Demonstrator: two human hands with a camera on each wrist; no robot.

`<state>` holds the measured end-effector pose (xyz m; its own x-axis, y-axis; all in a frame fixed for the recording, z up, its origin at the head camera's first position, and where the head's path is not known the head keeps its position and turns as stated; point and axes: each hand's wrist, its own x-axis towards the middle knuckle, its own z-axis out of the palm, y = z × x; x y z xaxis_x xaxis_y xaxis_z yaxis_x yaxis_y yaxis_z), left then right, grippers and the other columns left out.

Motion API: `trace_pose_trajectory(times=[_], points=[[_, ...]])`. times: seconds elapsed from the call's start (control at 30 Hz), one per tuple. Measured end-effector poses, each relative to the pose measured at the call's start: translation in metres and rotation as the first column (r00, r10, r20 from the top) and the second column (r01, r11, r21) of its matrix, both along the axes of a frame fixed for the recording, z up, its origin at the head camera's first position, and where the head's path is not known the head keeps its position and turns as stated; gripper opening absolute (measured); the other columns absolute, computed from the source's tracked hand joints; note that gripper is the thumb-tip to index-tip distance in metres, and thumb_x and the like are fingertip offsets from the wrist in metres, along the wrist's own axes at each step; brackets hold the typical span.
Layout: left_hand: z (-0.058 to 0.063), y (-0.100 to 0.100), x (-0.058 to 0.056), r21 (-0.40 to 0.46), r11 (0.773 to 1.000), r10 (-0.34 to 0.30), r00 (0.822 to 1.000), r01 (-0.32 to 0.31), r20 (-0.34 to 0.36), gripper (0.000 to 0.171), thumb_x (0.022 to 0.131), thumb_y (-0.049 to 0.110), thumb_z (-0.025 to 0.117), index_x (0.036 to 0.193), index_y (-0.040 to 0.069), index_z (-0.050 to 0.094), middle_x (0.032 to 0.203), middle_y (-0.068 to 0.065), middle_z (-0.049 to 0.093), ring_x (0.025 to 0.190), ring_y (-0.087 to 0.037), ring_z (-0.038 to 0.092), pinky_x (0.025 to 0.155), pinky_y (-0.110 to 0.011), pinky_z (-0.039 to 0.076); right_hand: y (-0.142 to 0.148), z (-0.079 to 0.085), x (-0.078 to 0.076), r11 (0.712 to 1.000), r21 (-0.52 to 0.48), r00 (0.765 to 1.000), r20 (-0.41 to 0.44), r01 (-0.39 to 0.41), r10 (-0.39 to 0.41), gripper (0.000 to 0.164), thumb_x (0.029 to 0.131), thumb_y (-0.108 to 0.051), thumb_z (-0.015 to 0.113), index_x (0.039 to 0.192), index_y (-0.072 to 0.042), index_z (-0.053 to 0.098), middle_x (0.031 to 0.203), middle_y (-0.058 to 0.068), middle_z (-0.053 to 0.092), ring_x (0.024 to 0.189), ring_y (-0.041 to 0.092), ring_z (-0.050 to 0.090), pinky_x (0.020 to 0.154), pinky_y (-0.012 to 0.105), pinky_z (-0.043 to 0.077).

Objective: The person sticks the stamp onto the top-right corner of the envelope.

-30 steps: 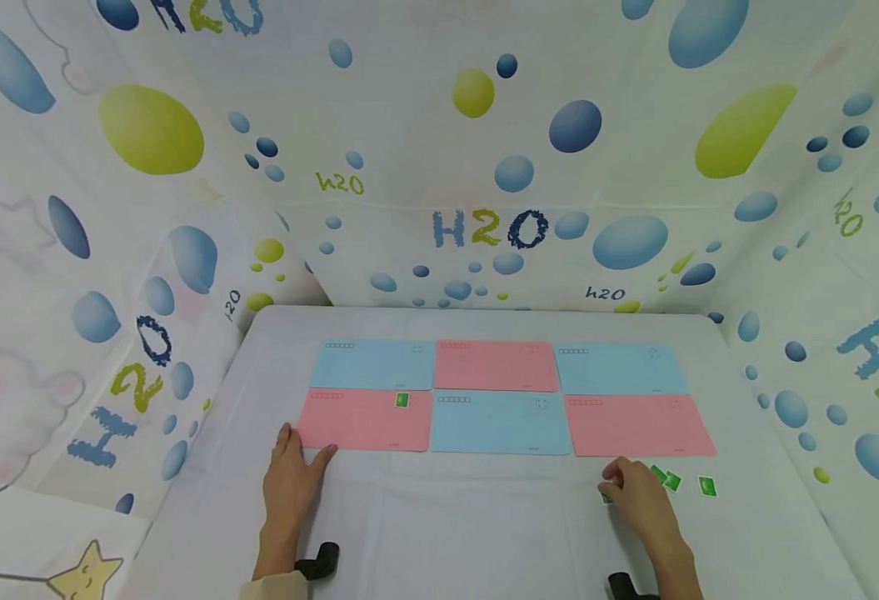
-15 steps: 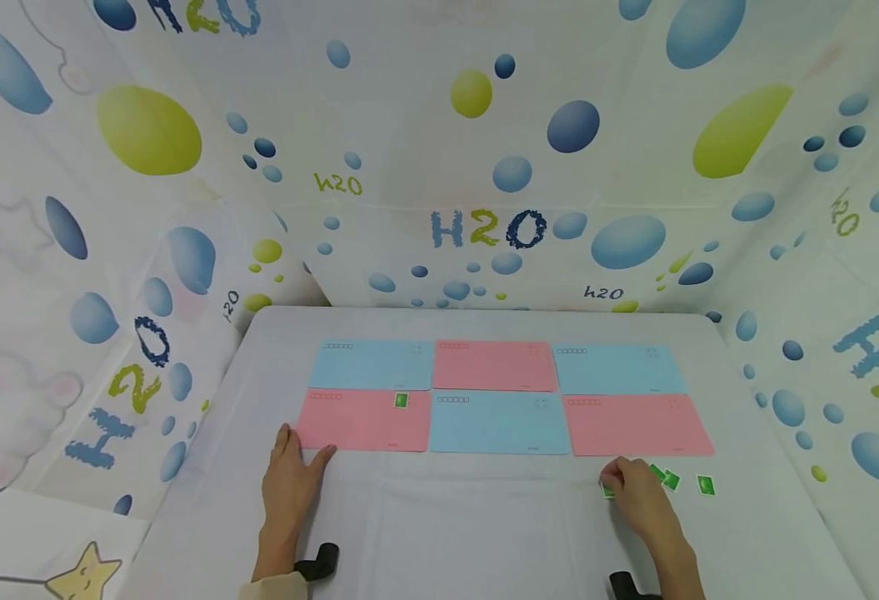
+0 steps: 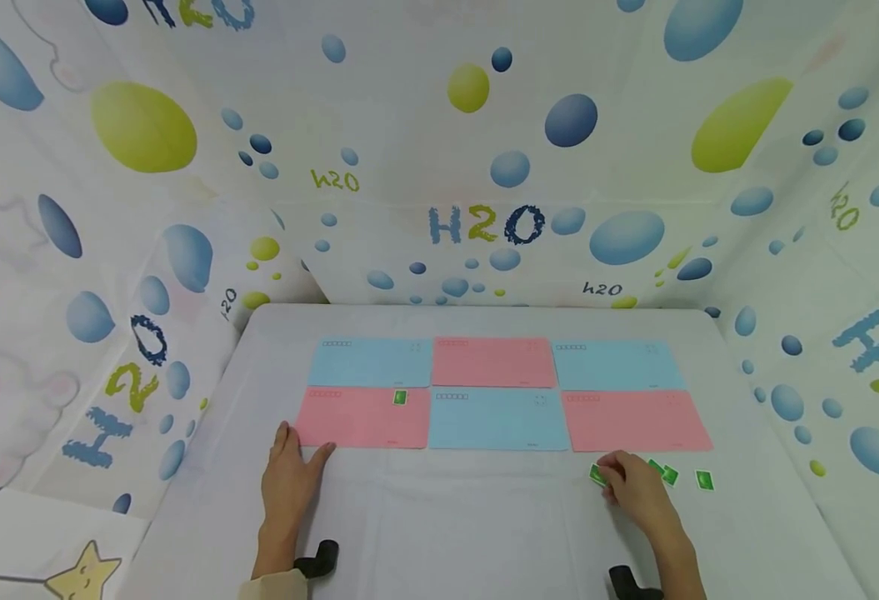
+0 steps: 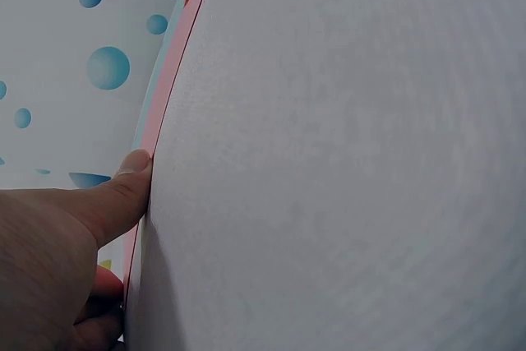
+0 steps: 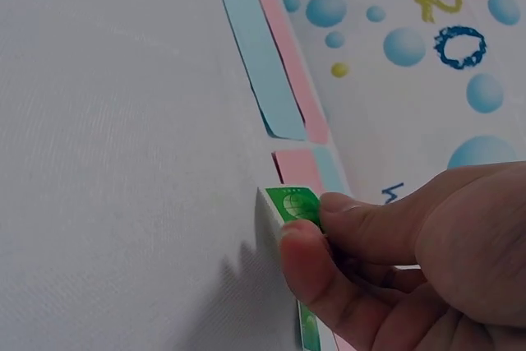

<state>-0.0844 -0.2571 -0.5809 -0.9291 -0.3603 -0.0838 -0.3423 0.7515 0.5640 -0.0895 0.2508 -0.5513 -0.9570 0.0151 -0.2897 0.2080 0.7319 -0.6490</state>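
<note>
My right hand pinches a small green stamp between thumb and finger, below the near right pink envelope. The stamp shows a globe print and a white edge, and it tilts up from the cloth in the right wrist view. My left hand rests with straight fingers on the cloth, its fingertips and thumb at the lower left corner of the near left pink envelope. That envelope bears one green stamp near its upper right. Between the pink ones lies a blue envelope.
A far row holds a blue envelope, a pink envelope and another blue envelope. Loose stamps lie by my right hand: one stamp overlapping another, and a separate stamp. White cloth covers the table; a printed curtain stands behind.
My right fingers have closed on the green stamp and raised it; it now juts out left of the fingertips instead of lying beneath them. My left hand has stayed in place.
</note>
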Motion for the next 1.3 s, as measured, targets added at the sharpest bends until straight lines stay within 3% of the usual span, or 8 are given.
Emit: trace_pose_trajectory(times=[0.2,0.63,0.77,1.03,1.3], points=[[-0.0003,-0.0011,-0.0004,-0.010,1.000,-0.001,1.000,0.001,-0.003,0.086,0.095,0.036,0.067,0.151,-0.015,0.026,0.161,-0.033,0.020,0.146,-0.054,0.025,0.118,-0.064,0.027,-0.0010,0.0006,-0.0009,0.999,-0.042,1.000,-0.002,0.027,-0.027,0.024,0.101,-0.010,0.056,0.119,0.006,0.062,0.081,0.004,0.066,0.071,0.013,0.061,0.060,0.023,0.047],[-0.0001,0.0001,-0.0019,-0.013,1.000,0.006,1.000,-0.007,-0.013,0.087,0.094,0.037,0.068,0.151,-0.015,0.027,0.161,-0.032,0.021,0.146,-0.054,0.025,0.118,-0.063,0.027,-0.0005,0.0000,-0.0007,0.993,-0.098,0.997,-0.044,0.059,-0.064,0.029,0.100,-0.006,0.052,0.124,0.006,0.062,0.095,0.011,0.071,0.078,0.013,0.069,0.065,0.019,0.052],[-0.0002,-0.0009,-0.0007,-0.010,1.000,0.008,1.000,-0.008,-0.011,0.087,0.094,0.037,0.068,0.151,-0.015,0.027,0.161,-0.032,0.021,0.147,-0.052,0.025,0.119,-0.062,0.027,-0.0010,-0.0001,-0.0005,0.991,-0.110,0.996,-0.051,0.073,-0.079,0.028,0.099,-0.006,0.053,0.121,0.005,0.064,0.099,0.013,0.069,0.078,0.012,0.069,0.065,0.019,0.052],[0.0012,-0.0025,0.0002,-0.002,1.000,-0.009,1.000,0.009,-0.016,0.089,0.094,0.038,0.067,0.151,-0.015,0.025,0.161,-0.033,0.020,0.147,-0.052,0.024,0.119,-0.062,0.025,-0.0016,-0.0006,-0.0003,0.989,-0.097,0.992,-0.054,0.111,-0.116,0.023,0.096,-0.009,0.057,0.113,0.004,0.066,0.086,0.008,0.071,0.074,0.012,0.067,0.062,0.021,0.050],[0.0090,0.0016,-0.0009,0.045,0.999,-0.002,1.000,0.001,0.025,0.090,0.096,0.040,0.063,0.153,-0.014,0.020,0.162,-0.034,0.012,0.148,-0.056,0.016,0.120,-0.065,0.020,-0.0006,-0.0031,-0.0022,0.989,-0.072,0.990,-0.047,0.129,-0.133,0.024,0.092,-0.016,0.063,0.106,0.003,0.064,0.084,0.007,0.066,0.069,0.012,0.062,0.058,0.022,0.047]])
